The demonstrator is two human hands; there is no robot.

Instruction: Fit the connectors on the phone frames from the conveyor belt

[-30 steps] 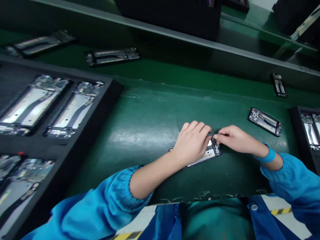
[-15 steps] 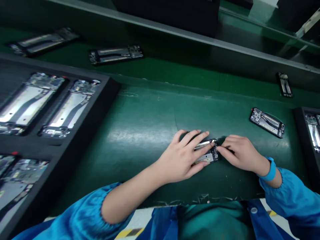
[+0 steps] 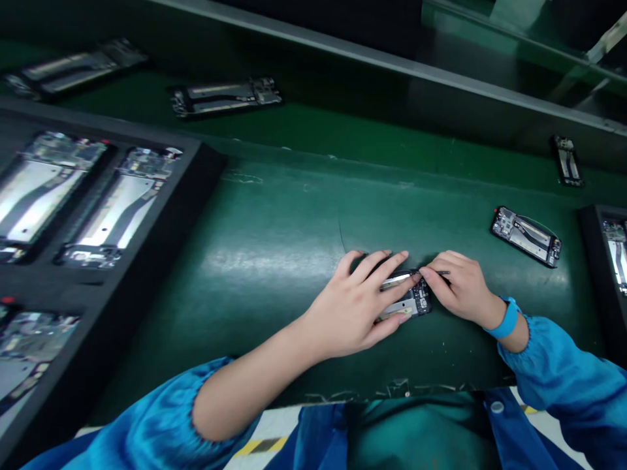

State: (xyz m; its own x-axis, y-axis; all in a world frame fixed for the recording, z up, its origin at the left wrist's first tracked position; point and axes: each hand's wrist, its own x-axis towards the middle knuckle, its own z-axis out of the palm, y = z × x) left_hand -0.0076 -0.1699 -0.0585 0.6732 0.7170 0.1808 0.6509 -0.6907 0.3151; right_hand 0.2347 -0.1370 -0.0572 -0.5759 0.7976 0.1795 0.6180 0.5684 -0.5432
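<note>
An opened phone [image 3: 407, 305] with its silver plate and circuit parts exposed lies flat on the green work surface. My left hand [image 3: 360, 300] covers its left part, fingers spread, the thumb along the near edge and the index finger on the far right corner, holding it down. At that corner my right hand [image 3: 455, 284] is closed in a pinch on a thin dark stick-like tool [image 3: 443, 272]. The tool's tip reaches the phone's far edge by my left index fingertip; what it touches there is too small to make out.
Another opened phone [image 3: 526, 236] lies to the right, beside a black foam tray [image 3: 595, 261]. A larger black tray [image 3: 161, 241] with several opened phones stands at left. More phones, one [image 3: 225, 96] at back left and one [image 3: 567, 160] at back right, lie beyond.
My right hand has shifted slightly up and left, and the tool now lies along the phone's far edge. My left hand stays on the phone. The view has shifted slightly.
</note>
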